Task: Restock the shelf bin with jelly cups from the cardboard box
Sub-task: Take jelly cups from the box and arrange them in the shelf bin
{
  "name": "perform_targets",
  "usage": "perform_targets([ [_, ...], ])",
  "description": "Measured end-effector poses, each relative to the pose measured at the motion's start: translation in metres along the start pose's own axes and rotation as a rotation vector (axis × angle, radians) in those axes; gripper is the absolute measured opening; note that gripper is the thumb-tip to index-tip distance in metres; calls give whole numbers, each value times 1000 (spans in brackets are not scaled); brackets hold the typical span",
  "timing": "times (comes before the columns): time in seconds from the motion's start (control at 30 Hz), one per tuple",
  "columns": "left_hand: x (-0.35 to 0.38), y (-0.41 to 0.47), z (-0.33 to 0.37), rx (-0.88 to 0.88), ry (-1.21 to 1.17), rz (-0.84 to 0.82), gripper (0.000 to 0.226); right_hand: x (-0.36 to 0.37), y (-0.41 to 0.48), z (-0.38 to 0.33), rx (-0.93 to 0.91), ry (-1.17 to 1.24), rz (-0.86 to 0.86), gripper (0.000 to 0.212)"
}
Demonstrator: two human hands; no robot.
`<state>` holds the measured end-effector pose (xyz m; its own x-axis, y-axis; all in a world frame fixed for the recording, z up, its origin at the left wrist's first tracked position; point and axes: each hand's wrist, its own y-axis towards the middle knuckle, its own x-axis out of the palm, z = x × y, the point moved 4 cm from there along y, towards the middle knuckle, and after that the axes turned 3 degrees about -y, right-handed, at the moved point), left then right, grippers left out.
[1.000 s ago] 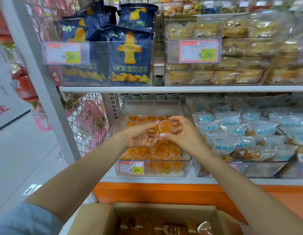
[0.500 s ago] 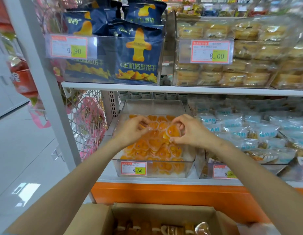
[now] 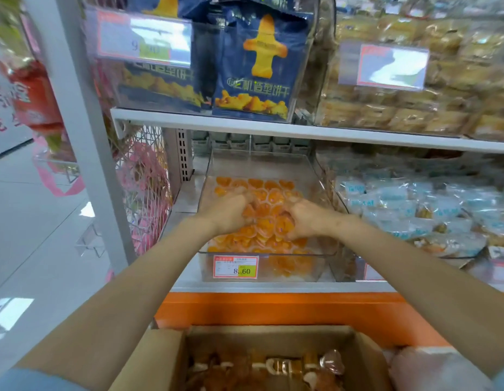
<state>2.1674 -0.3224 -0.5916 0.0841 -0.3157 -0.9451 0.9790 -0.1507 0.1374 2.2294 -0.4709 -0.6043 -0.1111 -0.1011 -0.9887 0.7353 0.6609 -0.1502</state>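
— Shop shelving is shown under bright light, with a pale tiled floor (image 3: 34,249) to the left. How far is the restocking judged to be?

— Well under way, it is judged. The clear shelf bin (image 3: 259,165) on the lower shelf (image 3: 186,283) is covered by orange jelly cups (image 3: 273,198) over its front and middle, while a strip at the back is seen bare. More stock, blurred, is seen in the open cardboard box (image 3: 166,359) below, so further loads are thought to be left.

— And the hands?

— Both are placed in the bin, on the pile. The left hand (image 3: 228,213) and the right hand (image 3: 304,218) are turned knuckles up, with fingers curled down among the cups. Each grip is narrow, but whether a cup is pinched or only pressed cannot be told, as the fingertips are blurred and buried.

— What is set around the bin?

— A price tag (image 3: 235,267) marked 8.60 is fixed to its front wall. Pale blue packets (image 3: 400,210) are heaped just beside it on the right. On the upper shelf (image 3: 273,131), dark blue biscuit bags (image 3: 259,66) and wrapped cakes (image 3: 414,108) are kept behind clear fronts. An orange base panel (image 3: 273,309) is seen under the lower shelf, and a wire mesh panel (image 3: 143,193) with pink goods is hung at the left end.
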Motion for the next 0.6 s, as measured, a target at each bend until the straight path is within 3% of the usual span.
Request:
perform_targets([
  [0.2,24,-3,8,95,110,-108,37,5,1,2,20,-37,-33,73],
  [0.6,33,-8,1,104,96,-234,41,5,-4,2,37,-1,-31,71],
])
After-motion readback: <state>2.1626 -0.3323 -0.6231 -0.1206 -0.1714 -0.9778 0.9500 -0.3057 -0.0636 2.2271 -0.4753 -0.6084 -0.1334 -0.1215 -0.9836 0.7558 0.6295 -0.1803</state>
